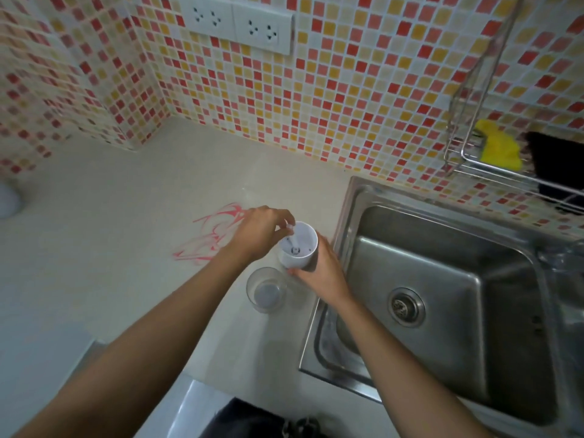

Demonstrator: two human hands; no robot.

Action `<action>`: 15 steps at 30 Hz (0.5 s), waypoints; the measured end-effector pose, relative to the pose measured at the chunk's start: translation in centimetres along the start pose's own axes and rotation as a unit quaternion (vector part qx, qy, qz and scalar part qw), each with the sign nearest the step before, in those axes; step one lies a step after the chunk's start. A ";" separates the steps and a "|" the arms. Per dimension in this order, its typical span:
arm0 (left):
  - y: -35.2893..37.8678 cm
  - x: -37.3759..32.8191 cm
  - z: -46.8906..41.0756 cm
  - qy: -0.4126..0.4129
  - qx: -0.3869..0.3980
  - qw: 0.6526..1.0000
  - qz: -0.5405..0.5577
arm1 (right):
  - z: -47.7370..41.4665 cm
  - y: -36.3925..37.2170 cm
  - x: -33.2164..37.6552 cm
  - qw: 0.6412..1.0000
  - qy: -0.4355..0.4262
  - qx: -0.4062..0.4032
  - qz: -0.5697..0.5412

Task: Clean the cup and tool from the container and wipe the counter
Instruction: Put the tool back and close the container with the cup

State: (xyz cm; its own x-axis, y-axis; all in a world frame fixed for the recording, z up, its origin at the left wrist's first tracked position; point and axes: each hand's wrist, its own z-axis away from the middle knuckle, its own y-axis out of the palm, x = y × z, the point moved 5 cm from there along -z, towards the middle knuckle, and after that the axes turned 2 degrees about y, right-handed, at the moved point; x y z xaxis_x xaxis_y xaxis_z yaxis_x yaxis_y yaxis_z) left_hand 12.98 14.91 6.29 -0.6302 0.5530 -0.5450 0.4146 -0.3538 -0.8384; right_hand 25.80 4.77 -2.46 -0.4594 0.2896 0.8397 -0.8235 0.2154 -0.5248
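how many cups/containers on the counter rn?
2. A white cylindrical plastic container beside the steel sink's left rim, gripped by the right hand; a clear glass cup just nearer the camera. A white object at the left edge is too cropped to tell.

A red-and-yellow mosaic wall (347,90) carries twin sockets (237,25) at 12 o'clock. A steel sink (442,263) sits at 3 o'clock, with a wire rack (493,169) at 2.

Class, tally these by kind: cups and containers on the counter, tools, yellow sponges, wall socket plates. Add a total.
Cups and containers: 2, the white container and the clear cup
Tool: 1
Yellow sponge: 1
Wall socket plates: 2
Total: 6
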 end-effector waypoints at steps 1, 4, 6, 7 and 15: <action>0.0 -0.2 -0.1 0.005 0.000 1.000 -0.006 | 0.0 0.1 0.0 1.000 0.009 0.002 -0.009; -0.1 -0.7 -0.4 0.028 0.007 0.999 -0.036 | 0.0 0.4 -0.1 0.999 0.034 -0.001 -0.032; 0.0 -1.0 -0.6 0.042 0.021 0.996 -0.071 | 0.0 0.5 0.0 0.998 0.040 -0.008 -0.041; 0.1 -1.1 -0.6 0.045 0.028 0.995 -0.085 | -0.1 0.5 0.1 0.998 0.042 -0.009 -0.043; 1.5 -1.7 -1.0 0.046 0.071 0.991 -0.106 | -0.1 0.8 0.9 0.998 0.054 0.007 -0.045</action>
State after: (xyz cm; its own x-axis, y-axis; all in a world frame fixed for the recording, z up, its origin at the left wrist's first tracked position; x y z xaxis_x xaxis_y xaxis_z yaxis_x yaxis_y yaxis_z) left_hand 15.32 14.21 5.93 -0.6275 0.6908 -0.3594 0.1783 -0.3218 -0.9299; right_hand 24.79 5.30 -2.18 -0.3458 0.3678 0.8632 -0.8645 0.2328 -0.4455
